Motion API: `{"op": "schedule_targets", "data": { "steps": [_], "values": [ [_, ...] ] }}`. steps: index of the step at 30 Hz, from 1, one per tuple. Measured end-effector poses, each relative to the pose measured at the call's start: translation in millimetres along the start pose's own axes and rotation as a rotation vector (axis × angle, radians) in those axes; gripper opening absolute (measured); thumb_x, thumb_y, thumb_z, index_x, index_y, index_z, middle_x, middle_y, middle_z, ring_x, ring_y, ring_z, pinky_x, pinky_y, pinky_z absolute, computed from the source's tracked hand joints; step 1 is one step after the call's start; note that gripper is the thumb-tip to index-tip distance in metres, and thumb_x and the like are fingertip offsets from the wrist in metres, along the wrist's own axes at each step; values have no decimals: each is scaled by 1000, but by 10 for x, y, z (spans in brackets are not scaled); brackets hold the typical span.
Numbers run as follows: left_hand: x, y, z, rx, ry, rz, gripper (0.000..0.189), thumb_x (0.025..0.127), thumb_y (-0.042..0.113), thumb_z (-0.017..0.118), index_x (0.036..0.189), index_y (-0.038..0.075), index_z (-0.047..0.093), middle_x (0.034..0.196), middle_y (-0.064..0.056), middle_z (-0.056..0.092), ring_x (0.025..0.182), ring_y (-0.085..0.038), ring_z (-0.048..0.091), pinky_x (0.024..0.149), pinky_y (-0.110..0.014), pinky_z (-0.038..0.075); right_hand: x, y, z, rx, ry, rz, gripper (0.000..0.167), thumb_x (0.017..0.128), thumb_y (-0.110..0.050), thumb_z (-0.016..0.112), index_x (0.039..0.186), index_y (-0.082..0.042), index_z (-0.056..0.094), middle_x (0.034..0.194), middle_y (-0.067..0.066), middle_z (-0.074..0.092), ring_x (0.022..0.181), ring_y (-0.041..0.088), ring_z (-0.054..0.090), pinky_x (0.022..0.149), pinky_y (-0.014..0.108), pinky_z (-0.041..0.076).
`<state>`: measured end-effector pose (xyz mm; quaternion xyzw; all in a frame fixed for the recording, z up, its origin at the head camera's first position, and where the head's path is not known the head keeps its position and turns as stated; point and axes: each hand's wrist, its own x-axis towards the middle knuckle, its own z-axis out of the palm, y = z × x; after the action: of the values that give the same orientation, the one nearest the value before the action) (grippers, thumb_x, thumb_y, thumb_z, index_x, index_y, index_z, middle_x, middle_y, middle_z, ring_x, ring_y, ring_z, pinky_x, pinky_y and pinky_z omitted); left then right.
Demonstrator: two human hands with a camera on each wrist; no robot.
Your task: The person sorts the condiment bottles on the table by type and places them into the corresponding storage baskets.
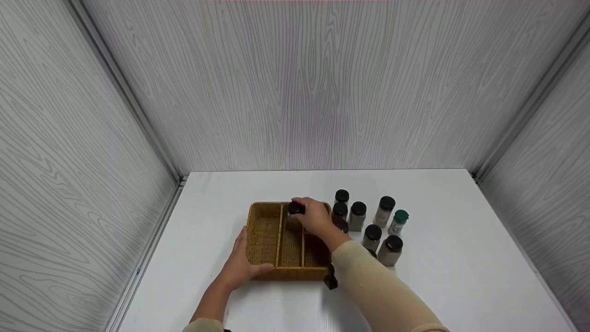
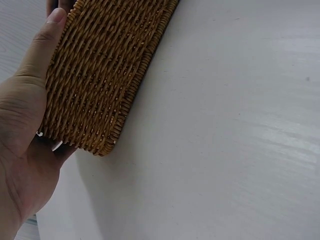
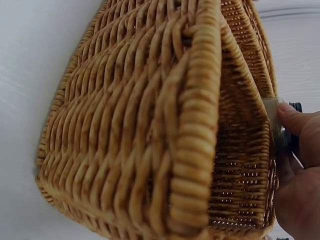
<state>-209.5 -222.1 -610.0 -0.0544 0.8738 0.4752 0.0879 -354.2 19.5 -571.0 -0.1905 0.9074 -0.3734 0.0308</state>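
Observation:
A brown wicker basket (image 1: 295,275) with three long compartments sits on the white table. My left hand (image 1: 239,265) holds its near left corner, thumb along the front wall and fingers along the left side; the left wrist view shows the thumb on the woven wall (image 2: 95,75). My right hand (image 1: 315,219) reaches over the basket and grips a black-lidded spice jar (image 1: 295,216) at the far end of the middle compartment. In the right wrist view the thumb and fingers pinch the jar (image 3: 271,112) beyond the divider. The jar's lower part is partly hidden.
Several black-capped spice jars (image 1: 357,216) stand to the right of the basket, some close against its side. A green-capped jar (image 1: 398,222) is among them at the right. My right sleeve (image 1: 378,290) hides part of this group. Grey wood-grain panels (image 1: 299,92) enclose the table.

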Motion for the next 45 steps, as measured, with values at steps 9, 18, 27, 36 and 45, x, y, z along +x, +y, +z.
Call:
{"op": "schedule_targets", "data": {
  "steps": [9, 18, 27, 36, 45],
  "values": [
    [-12, 7, 18, 7, -3, 0, 153, 74, 60, 97, 175, 24, -11, 185, -14, -3, 170, -45, 11, 133, -66, 26, -7, -28, -23, -33, -10, 0, 55, 103, -12, 76, 155, -11, 60, 156, 19, 62, 147, 38, 58, 123, 48, 49],
    [13, 26, 28, 7, 0, 33, 152, 73, 60, 97, 176, 21, -9, 185, -16, -1, 169, -47, 12, 132, -67, 29, -22, -76, -58, -80, -4, -10, 55, 103, -9, 74, 156, -7, 58, 153, 22, 63, 143, 40, 60, 120, 51, 51],
    [26, 19, 49, 5, -6, 36, 152, 74, 59, 97, 176, 18, -8, 185, -17, -2, 169, -48, 12, 132, -67, 28, -40, -80, -47, -86, 50, -26, 64, 98, -9, 79, 158, -5, 55, 147, 27, 60, 137, 42, 63, 115, 52, 55],
    [12, 10, 28, 10, -3, 24, 150, 76, 57, 97, 176, 19, -9, 185, -17, -2, 169, -48, 12, 132, -67, 28, -106, -145, -181, 46, -30, 20, 70, 102, -14, 76, 165, -9, 46, 159, 27, 49, 136, 39, 61, 110, 52, 55],
    [-6, -7, -11, 1, -11, 12, 150, 77, 57, 96, 176, 20, -11, 185, -16, -4, 170, -47, 8, 133, -67, 25, -137, -215, -397, 147, -50, 22, 72, 103, -19, 74, 167, -12, 41, 163, 23, 43, 143, 40, 55, 112, 54, 54]
  ]
}}
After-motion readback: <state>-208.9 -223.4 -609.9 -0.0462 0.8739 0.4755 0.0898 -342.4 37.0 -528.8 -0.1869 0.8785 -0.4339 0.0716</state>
